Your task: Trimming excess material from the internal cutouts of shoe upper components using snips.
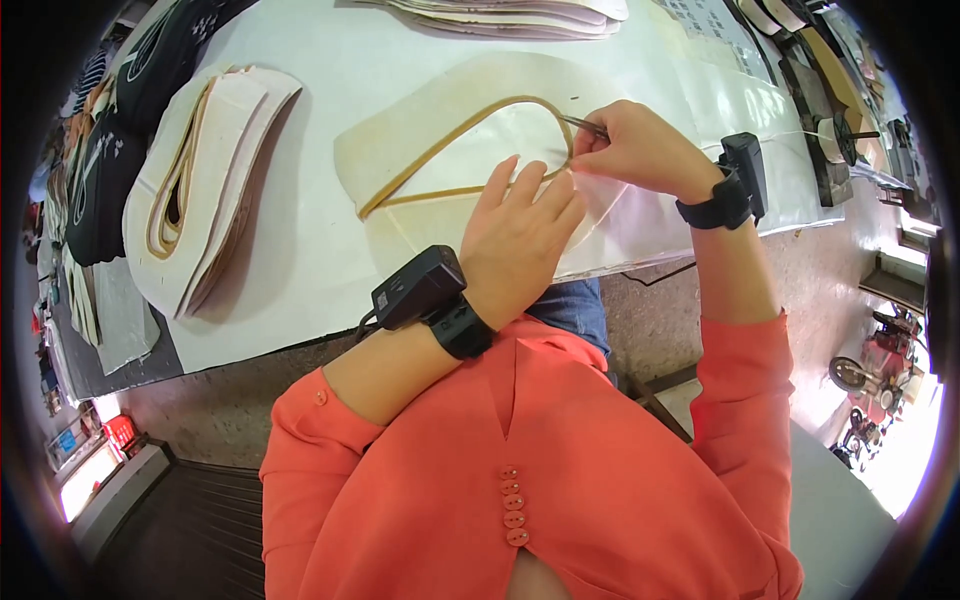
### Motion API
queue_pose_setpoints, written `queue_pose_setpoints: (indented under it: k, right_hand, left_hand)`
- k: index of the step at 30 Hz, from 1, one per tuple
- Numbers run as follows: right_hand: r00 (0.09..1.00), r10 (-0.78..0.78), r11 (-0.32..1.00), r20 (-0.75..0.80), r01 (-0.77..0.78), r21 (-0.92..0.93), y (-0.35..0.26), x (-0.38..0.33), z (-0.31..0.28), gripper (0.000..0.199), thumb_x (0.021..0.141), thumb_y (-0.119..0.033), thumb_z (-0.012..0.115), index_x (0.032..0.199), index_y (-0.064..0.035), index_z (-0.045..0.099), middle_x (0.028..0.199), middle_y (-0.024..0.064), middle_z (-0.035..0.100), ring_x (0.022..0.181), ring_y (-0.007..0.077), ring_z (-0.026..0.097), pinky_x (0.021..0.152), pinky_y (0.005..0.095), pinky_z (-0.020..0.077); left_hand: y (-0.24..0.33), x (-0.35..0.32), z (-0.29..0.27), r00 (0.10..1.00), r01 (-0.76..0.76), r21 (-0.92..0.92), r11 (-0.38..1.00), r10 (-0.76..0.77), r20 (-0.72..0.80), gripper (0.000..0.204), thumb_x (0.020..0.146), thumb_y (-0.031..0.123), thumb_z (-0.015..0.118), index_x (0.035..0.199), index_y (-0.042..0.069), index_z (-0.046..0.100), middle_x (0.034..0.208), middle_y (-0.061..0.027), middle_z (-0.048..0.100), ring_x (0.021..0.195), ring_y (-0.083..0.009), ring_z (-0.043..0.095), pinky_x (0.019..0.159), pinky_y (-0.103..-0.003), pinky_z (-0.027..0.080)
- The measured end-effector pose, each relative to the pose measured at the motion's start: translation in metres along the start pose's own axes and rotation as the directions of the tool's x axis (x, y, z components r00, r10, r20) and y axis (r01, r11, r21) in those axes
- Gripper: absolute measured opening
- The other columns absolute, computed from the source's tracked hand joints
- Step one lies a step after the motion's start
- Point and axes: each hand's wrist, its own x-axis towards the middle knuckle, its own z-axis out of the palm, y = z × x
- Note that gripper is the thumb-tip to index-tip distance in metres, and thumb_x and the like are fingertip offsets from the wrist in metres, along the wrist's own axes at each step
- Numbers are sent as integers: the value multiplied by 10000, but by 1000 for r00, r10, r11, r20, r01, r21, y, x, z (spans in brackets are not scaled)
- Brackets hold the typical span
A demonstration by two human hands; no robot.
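A pale, thin fabric panel [440, 105] lies flat on the white-covered table. Its teardrop opening is edged by a golden-brown trim strip [450, 143]. My left hand [522, 225] rests palm down, fingers spread, over the lower side of the trim. At the rounded right end, my right hand [635, 145] is closed around a slim, dark pointed metal tool [583, 124], whose tip points left over the trim; tweezers or snips, I cannot tell which. The right thumb and fingertips meet at the trim's edge, and whether they also pinch the fabric is hidden.
A stack of similar trimmed panels [235, 150] stands at the left, beside dark folded fabric bundles [105, 180]. More stacked pale pieces [520, 12] lie at the far edge. A dark metal device with a spool [832, 138] sits at the right table edge.
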Motion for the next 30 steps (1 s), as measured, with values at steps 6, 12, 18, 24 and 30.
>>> queue_pose_setpoints:
  k: [6,12,18,24,30]
  right_hand:
    - [997,-80,994,3,80,-68,-12,-16,31,253,797,-234,745,817,15,702,684,119,647,624,203,608,619,346,495]
    - [1000,12,995,-22,-9,95,-26,-30,36,241,772,-215,728,786,25,707,727,196,672,678,348,665,669,401,532]
    - [1000,-18,1000,16,18,-9,-18,-23,30,226,802,-186,749,826,29,682,649,109,594,596,159,540,595,318,465]
    - [995,-47,998,84,50,-36,-13,-14,15,232,783,-198,765,823,17,689,666,107,619,613,164,555,614,309,474]
    - [997,-32,999,64,30,34,-14,-17,18,220,754,-210,716,789,7,706,692,158,666,618,278,636,618,354,506]
  left_hand:
    - [-6,-23,-34,982,-54,-47,997,62,179,245,863,113,635,1105,74,637,1222,-37,632,1239,-278,548,1120,-486,400]
    - [-11,-33,-34,990,-79,-85,993,89,109,227,849,114,623,1067,57,651,1217,-45,644,1238,-291,563,1089,-463,442]
    - [-4,-27,-26,994,-78,-73,994,83,70,202,846,125,633,1040,68,640,1168,-47,635,1233,-285,565,1063,-461,454]
    - [-2,-30,-20,996,-58,-63,996,61,63,206,854,136,633,1055,88,637,1180,-44,629,1239,-284,559,1060,-466,451]
    - [-3,-28,-22,996,-73,-40,997,75,52,212,865,138,631,1072,88,637,1212,-43,632,1222,-283,563,1057,-471,450]
